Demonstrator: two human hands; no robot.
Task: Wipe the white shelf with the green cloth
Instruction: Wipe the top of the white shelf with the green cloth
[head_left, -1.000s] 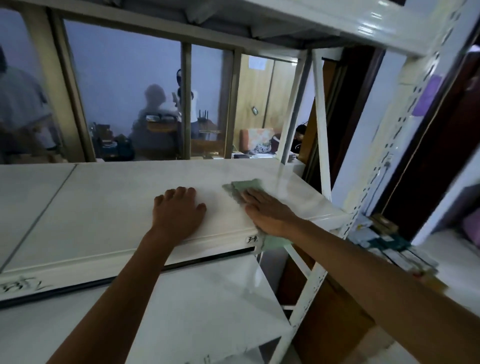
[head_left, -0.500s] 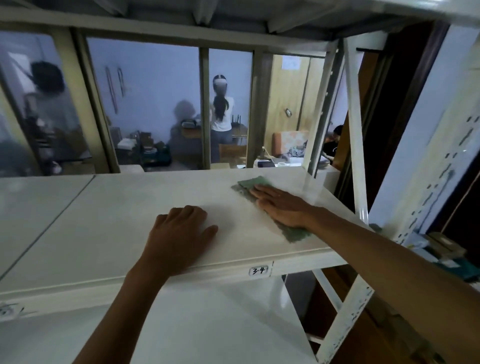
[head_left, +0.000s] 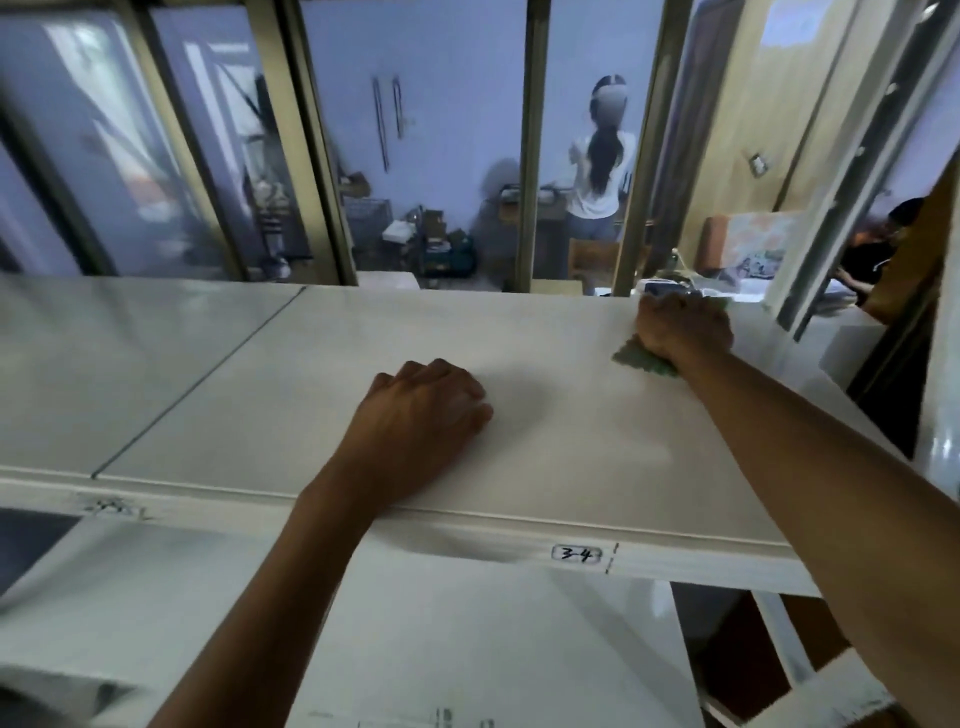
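Currently the green cloth (head_left: 641, 360) lies on the top surface of the white shelf (head_left: 545, 441), close to the shelf's far edge and toward its right end. Most of the cloth is covered by the right hand (head_left: 683, 330); one crumpled corner shows just left of the wrist, on the near side, and a second small portion shows at the far right side of the knuckles.

Right grip: the fingers are curled down over the cloth and bear on it, pressing it against the shelf surface. The fingertips are hidden behind the back of the hand, so it cannot be told whether they pinch the fabric or only press on it.

Left grip: the left hand (head_left: 423, 415) rests palm down on the bare shelf surface, nearer the front edge and well to the left of the right grip. Its fingers are loosely bent and hold nothing. The left forearm crosses the front lip of the shelf.

A seam line (head_left: 208, 379) runs across the shelf surface to the left of the left grip, separating two panels. On the front lip, below and between the two grips, a handwritten label (head_left: 576, 554) reads "3-4". A lower shelf board (head_left: 415, 639) is visible beneath the front lip. Beyond the right grip, behind the shelf's far edge, stand window frames (head_left: 530, 145), through which a person in a white top (head_left: 600, 176) is seen in another room.
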